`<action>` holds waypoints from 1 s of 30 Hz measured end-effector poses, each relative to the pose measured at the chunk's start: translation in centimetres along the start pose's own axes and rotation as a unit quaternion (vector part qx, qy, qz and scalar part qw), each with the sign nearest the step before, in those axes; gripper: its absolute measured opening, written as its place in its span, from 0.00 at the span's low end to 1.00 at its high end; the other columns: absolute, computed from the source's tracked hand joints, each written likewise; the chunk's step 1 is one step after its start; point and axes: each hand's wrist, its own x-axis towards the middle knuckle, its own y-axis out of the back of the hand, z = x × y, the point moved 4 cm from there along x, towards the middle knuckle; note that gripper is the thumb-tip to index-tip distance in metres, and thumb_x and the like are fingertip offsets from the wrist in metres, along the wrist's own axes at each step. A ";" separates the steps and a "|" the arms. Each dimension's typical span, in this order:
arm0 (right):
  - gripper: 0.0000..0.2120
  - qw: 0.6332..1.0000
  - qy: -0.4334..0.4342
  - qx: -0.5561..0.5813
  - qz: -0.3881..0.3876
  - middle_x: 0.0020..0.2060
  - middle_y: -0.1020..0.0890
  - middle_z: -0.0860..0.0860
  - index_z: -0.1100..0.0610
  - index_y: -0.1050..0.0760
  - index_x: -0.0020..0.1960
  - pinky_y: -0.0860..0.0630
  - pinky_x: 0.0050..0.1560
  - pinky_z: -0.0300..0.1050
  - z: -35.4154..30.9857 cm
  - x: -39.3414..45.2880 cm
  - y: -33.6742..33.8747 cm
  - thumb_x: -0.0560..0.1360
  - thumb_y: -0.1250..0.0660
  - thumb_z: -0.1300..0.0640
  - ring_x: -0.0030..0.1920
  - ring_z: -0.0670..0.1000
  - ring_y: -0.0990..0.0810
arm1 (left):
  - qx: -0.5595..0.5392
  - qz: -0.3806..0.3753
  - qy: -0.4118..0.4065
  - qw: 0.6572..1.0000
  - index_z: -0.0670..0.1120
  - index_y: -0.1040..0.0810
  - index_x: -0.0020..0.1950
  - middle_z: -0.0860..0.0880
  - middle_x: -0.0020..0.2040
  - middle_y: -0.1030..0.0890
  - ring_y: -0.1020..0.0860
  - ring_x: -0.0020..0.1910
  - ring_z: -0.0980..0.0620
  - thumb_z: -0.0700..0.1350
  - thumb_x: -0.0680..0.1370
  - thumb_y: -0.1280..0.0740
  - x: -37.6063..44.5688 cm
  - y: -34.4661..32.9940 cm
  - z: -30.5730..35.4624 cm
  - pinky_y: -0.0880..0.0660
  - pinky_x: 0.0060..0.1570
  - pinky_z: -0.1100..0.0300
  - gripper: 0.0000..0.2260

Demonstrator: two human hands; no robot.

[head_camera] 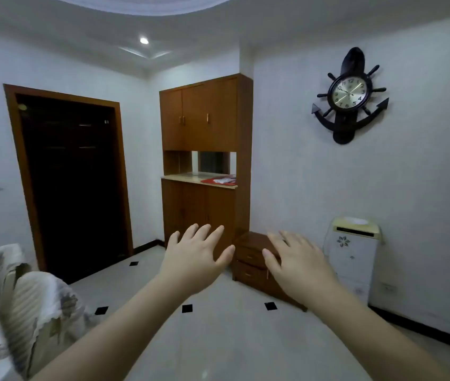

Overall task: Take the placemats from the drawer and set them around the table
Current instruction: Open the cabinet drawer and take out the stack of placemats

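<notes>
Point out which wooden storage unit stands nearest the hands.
The low two-drawer chest on the floor, appearing just behind the right hand. The tall cabinet stands further back against the wall.

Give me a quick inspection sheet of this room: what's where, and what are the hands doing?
Surface: tiled floor, white with black insets.
Job's things: small drawer chest, both drawers closed; no placemats seen.
Clutter: red item on the tall cabinet counter.
Grippers: left hand and right hand open, held out, holding nothing.
Cables: nothing seen.
Surroundings: dark doorway, anchor clock, white appliance, covered chair.
</notes>
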 end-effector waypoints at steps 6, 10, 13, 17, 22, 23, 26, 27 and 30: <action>0.27 1.000 -0.013 -0.012 0.005 0.77 0.40 0.49 0.46 0.46 0.78 0.44 0.74 0.49 8.9 3.7 -1.1 0.81 0.57 0.39 0.75 0.51 0.42 | -0.002 -0.010 -0.031 0.999 0.61 0.53 0.80 0.54 0.81 0.49 0.53 0.80 0.50 0.68 0.79 0.57 7.2 -3.0 6.2 0.56 0.76 0.44 0.30; 0.26 1.000 -0.026 0.000 0.004 0.77 0.40 0.49 0.46 0.46 0.78 0.45 0.74 0.49 13.5 7.1 -1.0 0.82 0.55 0.41 0.76 0.51 0.43 | -0.006 0.015 -0.029 0.999 0.62 0.53 0.79 0.55 0.81 0.48 0.53 0.80 0.52 0.68 0.80 0.56 11.5 -3.8 8.7 0.54 0.76 0.46 0.29; 0.26 1.000 -0.022 -0.004 0.008 0.77 0.41 0.49 0.46 0.47 0.78 0.45 0.74 0.49 15.2 9.5 -1.5 0.82 0.55 0.41 0.76 0.51 0.43 | 0.010 0.002 -0.020 1.000 0.61 0.54 0.80 0.55 0.81 0.49 0.53 0.80 0.51 0.68 0.79 0.56 14.3 -4.5 9.3 0.54 0.76 0.45 0.30; 0.26 1.000 -0.014 0.014 -0.001 0.78 0.42 0.49 0.46 0.48 0.79 0.46 0.74 0.50 15.6 12.8 -2.8 0.82 0.55 0.40 0.77 0.52 0.44 | 0.023 -0.028 -0.014 0.999 0.61 0.55 0.80 0.54 0.81 0.51 0.55 0.80 0.51 0.69 0.79 0.57 17.7 -6.3 9.0 0.55 0.77 0.45 0.31; 0.27 1.000 -0.004 0.028 -0.006 0.78 0.44 0.48 0.45 0.49 0.79 0.48 0.75 0.50 14.1 17.4 -5.4 0.82 0.56 0.39 0.77 0.51 0.46 | 0.016 -0.030 0.000 0.999 0.61 0.55 0.80 0.54 0.81 0.52 0.55 0.80 0.50 0.70 0.78 0.58 21.9 -8.5 7.0 0.56 0.77 0.45 0.31; 0.27 1.000 -0.003 0.029 -0.008 0.78 0.44 0.48 0.45 0.49 0.79 0.48 0.76 0.50 13.7 18.5 -6.2 0.82 0.56 0.39 0.78 0.51 0.46 | 0.016 -0.024 0.003 1.000 0.60 0.55 0.80 0.54 0.81 0.52 0.55 0.80 0.50 0.69 0.78 0.58 22.8 -8.9 6.3 0.55 0.77 0.44 0.31; 0.27 0.999 0.008 0.028 -0.014 0.79 0.45 0.48 0.45 0.49 0.79 0.49 0.76 0.51 12.1 22.2 -8.7 0.82 0.56 0.39 0.78 0.51 0.47 | 0.013 -0.015 0.007 1.000 0.60 0.55 0.80 0.54 0.81 0.52 0.55 0.80 0.50 0.69 0.78 0.58 25.8 -10.4 3.9 0.56 0.77 0.44 0.31; 0.27 0.999 0.012 0.028 -0.016 0.79 0.45 0.49 0.45 0.49 0.79 0.49 0.76 0.51 11.5 23.5 -9.7 0.82 0.56 0.39 0.78 0.51 0.48 | 0.012 -0.014 0.007 1.000 0.60 0.55 0.80 0.54 0.81 0.52 0.55 0.80 0.50 0.69 0.78 0.58 26.8 -10.9 2.9 0.56 0.76 0.44 0.31; 0.27 0.999 0.016 0.027 -0.020 0.79 0.45 0.48 0.44 0.49 0.79 0.49 0.76 0.51 9.4 27.8 -12.4 0.82 0.56 0.38 0.78 0.51 0.47 | 0.009 -0.014 0.003 1.000 0.61 0.55 0.80 0.54 0.81 0.52 0.56 0.80 0.50 0.69 0.78 0.57 29.8 -12.3 -0.4 0.57 0.76 0.44 0.31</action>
